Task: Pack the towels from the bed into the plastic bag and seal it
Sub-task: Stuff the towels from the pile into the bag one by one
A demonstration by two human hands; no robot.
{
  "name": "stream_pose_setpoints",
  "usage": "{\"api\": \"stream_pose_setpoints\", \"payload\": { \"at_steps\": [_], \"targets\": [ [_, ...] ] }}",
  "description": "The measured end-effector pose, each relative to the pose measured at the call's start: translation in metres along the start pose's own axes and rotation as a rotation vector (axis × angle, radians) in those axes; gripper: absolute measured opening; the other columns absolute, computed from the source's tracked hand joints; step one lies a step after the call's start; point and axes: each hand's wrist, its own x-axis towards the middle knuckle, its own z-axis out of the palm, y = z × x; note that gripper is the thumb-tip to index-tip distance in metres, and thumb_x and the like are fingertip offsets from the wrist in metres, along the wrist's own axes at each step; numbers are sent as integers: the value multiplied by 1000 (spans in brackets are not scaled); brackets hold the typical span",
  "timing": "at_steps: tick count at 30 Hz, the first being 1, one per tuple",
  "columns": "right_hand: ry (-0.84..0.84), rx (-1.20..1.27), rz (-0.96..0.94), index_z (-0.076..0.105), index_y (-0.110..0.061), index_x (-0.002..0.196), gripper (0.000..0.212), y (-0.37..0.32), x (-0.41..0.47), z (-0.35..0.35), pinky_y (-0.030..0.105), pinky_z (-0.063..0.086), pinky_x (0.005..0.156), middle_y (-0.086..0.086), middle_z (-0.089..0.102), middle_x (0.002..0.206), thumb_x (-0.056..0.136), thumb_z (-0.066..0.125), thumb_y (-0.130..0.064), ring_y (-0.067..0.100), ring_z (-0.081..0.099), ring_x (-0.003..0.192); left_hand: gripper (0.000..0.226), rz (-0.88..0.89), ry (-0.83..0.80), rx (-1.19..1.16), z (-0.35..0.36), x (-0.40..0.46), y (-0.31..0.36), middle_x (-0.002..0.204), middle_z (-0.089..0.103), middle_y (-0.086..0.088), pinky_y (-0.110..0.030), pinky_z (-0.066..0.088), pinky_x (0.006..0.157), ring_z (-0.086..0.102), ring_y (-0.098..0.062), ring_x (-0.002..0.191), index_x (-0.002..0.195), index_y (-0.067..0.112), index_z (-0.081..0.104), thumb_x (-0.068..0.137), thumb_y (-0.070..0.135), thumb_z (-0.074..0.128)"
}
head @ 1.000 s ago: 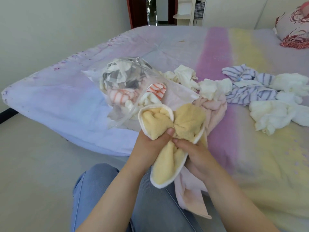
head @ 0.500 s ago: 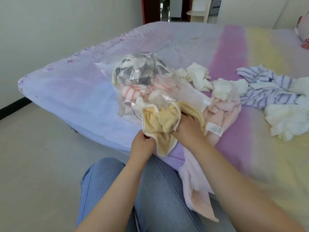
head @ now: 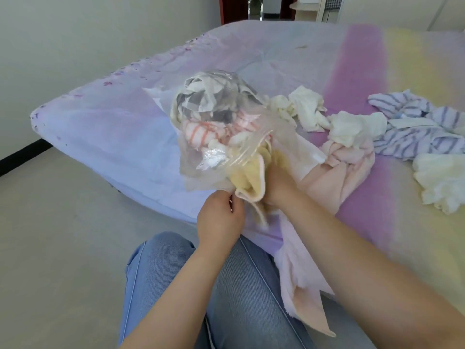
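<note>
A clear plastic bag point(head: 201, 127) lies on the bed, stuffed with several white, grey and pink-striped towels. A yellow towel point(head: 247, 176) with a white border sits half inside the bag's mouth. My left hand point(head: 221, 217) pinches the bag's near edge at the opening. My right hand point(head: 278, 183) is closed on the yellow towel, pressed into the mouth of the bag. A pink towel point(head: 337, 177) lies under my right arm and hangs off the bed edge. White towels point(head: 354, 127) and blue-striped towels point(head: 415, 129) lie loose to the right.
The bed point(head: 113, 127) has a pastel purple, pink and yellow cover; its corner is at the left. More white towels point(head: 440, 182) lie at the far right. My jeans-clad knee point(head: 176, 285) is below, over a pale floor. A doorway stands beyond the bed.
The yellow towel has gone from in front of me into the bag's mouth. My left hand let go of the towel and took the bag's edge; my right hand pushed forward.
</note>
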Motion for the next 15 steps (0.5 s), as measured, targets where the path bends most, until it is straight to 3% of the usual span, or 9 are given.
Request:
{"api": "stream_pose_setpoints", "payload": {
  "at_steps": [4, 7, 10, 12, 14, 15],
  "targets": [
    [162, 214, 135, 39, -13, 139, 47, -26, 52, -12, 38, 33, 107, 10, 44, 143, 96, 38, -31, 29, 44, 129, 34, -38, 29, -97, -1, -2, 1, 76, 65, -10, -40, 47, 68, 59, -26, 74, 76, 1, 60, 94, 26, 45],
    [69, 323, 164, 15, -14, 151, 71, -32, 72, -2, 49, 26, 114, 13, 23, 156, 91, 42, -39, 32, 30, 140, 30, -137, 5, -225, -6, 3, -3, 84, 71, -1, -34, 48, 73, 63, -20, 85, 71, 15, 63, 94, 21, 45],
    [-29, 533, -4, -12, -19, 151, 104, -29, 49, 3, 39, 17, 118, 6, -1, 161, 83, 66, -27, 27, 11, 147, 29, -166, 27, -340, -12, 11, -7, 85, 72, 2, -34, 48, 76, 65, -18, 88, 73, 24, 58, 98, 19, 44],
    [-10, 689, -238, 1, -28, 152, 100, -27, 19, 3, 37, 16, 118, 0, 11, 160, 80, 71, -35, 19, 15, 146, 26, -174, 31, -373, -11, 15, -9, 86, 72, 4, -36, 49, 80, 66, -17, 89, 78, 22, 60, 99, 21, 43],
    [111, 489, -374, 20, -43, 146, 74, -19, -8, 11, 51, 20, 117, -1, 25, 155, 83, 56, -58, 22, 21, 144, 26, -182, 31, -390, -7, 17, -9, 88, 71, 4, -35, 50, 81, 67, -18, 91, 82, 20, 62, 99, 22, 43],
    [151, 330, -364, 22, -50, 143, 66, -14, -16, 14, 56, 14, 116, -1, 21, 156, 84, 48, -65, 25, 14, 145, 25, -182, 36, -400, -5, 18, -8, 89, 70, 3, -36, 51, 82, 67, -19, 91, 82, 21, 61, 99, 21, 42]
  ]
}}
